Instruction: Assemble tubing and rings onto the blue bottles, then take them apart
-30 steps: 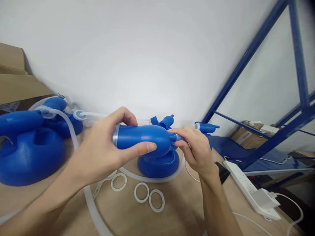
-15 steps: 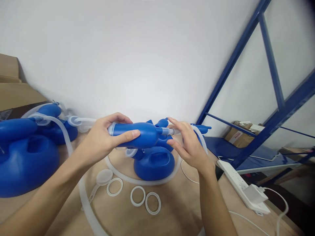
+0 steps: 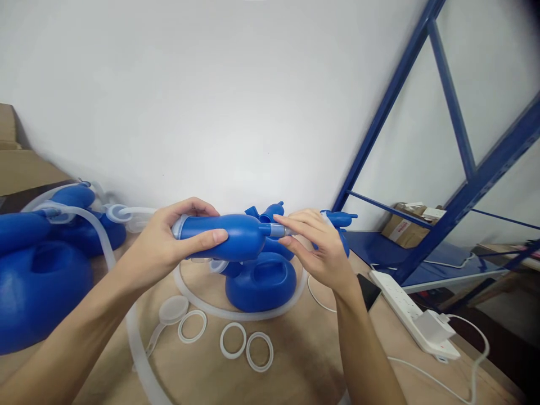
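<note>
My left hand (image 3: 179, 236) is wrapped round the wide end of a blue bottle-shaped part (image 3: 236, 237), its thumb along the side. The part lies level, its narrow neck pointing right into a clear tube end (image 3: 278, 230). My right hand (image 3: 314, 242) pinches that tube end between thumb and fingers. Below and behind the held part stands a blue jug (image 3: 261, 284) with a handle. Three white rings, one of them a ring (image 3: 233, 340), and a translucent cap (image 3: 174, 310) with a strap lie in front.
More blue jugs (image 3: 42, 287) with tubing stand at left, near a cardboard box (image 3: 29, 171). A clear hose (image 3: 139, 349) loops over the table. At right are a power strip (image 3: 405, 306), a phone (image 3: 368, 291) and a blue metal rack (image 3: 379, 118).
My right hand's fingers have closed in round the tube end beside the neck. The whole view has shifted slightly, and more of the phone shows.
</note>
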A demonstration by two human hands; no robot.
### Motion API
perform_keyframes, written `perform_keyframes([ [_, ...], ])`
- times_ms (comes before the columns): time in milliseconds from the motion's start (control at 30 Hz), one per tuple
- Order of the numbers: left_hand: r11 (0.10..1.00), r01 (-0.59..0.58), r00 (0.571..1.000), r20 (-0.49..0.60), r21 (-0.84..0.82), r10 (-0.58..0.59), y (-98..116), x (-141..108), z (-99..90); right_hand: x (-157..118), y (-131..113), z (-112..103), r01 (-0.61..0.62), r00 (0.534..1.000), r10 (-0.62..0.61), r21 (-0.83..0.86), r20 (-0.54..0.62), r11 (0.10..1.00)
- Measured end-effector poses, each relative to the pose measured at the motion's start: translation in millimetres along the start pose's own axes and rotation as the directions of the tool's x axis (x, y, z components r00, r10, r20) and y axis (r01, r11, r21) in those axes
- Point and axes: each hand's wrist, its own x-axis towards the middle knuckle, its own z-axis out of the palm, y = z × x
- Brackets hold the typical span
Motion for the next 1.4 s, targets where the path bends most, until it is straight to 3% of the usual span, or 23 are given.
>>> perform_keyframes([
  [133,1.0,-0.013,1.0,0.005,-0.011,0.013,-4.3,2.7,0.0,0.7,-2.3,-2.5,-0.023,0.998,0.026,-0.059,0.051,0.998],
  [267,0.999,0.015,1.0,0.015,-0.052,-0.014,-10.2,5.3,-1.4,-0.6,2.6,-5.4,-0.029,0.991,0.03,-0.011,0.129,1.0],
  [500,0.999,0.013,1.0,-0.001,-0.029,-0.013,-10.1,6.6,2.6,-2.7,8.5,1.9,-0.049,0.998,0.047,0.084,0.029,0.995],
  [733,0.999,0.011,0.996,-0.09,0.03,-0.009,-2.3,3.8,8.7,-4.5,4.8,16.3,-0.17,0.981,0.187,0.251,-0.047,0.953],
  [833,0.996,-0.021,0.991,-0.128,0.085,0.031,-1.1,3.3,10.1,-4.4,3.5,19.5,-0.222,0.969,0.245,0.305,-0.039,0.926],
  [967,0.983,-0.076,0.982,-0.156,0.165,0.102,-1.8,4.4,11.0,-2.9,3.1,18.7,-0.266,0.961,0.277,0.254,-0.009,0.93],
  [1200,0.979,-0.147,0.976,-0.142,0.14,0.167,-4.8,6.0,5.0,0.1,-1.8,13.2,-0.244,0.967,0.256,0.251,-0.015,0.937],
  [1400,0.952,-0.213,0.963,-0.12,0.218,0.243,-2.8,1.0,3.4,-2.2,0.2,6.2,-0.299,0.954,0.284,0.276,0.097,0.913],
])
